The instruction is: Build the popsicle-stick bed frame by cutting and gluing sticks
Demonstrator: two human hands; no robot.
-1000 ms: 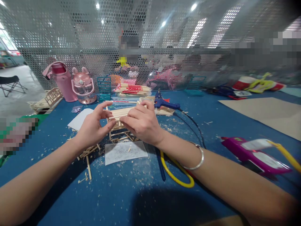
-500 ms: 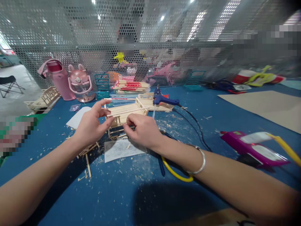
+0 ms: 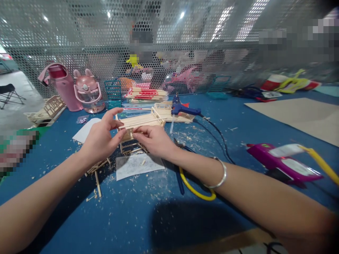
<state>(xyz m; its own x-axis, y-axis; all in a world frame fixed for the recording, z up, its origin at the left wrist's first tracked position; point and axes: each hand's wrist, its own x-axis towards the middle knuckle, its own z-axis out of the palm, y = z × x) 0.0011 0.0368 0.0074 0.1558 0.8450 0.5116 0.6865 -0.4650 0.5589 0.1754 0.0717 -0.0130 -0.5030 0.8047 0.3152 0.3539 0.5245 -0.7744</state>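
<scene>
A small model built of thin wooden sticks (image 3: 140, 121) stands on the blue table, its deck partly covered by my hands. My left hand (image 3: 102, 137) is at its left front corner, thumb and middle fingers closed on the frame while the index finger is raised. From the right, my right hand (image 3: 157, 140) pinches the front railing with thumb and index finger. Short uprights of this railing (image 3: 129, 133) show between the two thumbs. Below the model lies a white sheet (image 3: 139, 167) with a stick scrap on it.
Behind the model rests a blue glue gun (image 3: 188, 110), its cord trailing right. Pliers (image 3: 180, 180) with blue and yellow handles lie under my right forearm. Stick offcuts (image 3: 97, 183) are at left. A purple tool (image 3: 283, 164) sits right; two pink bottles (image 3: 66, 88) stand back left.
My right hand has shifted left along the front railing, closer to my left thumb, and its fingers have straightened. My left hand stays at the model's left corner. The view has shifted slightly.
</scene>
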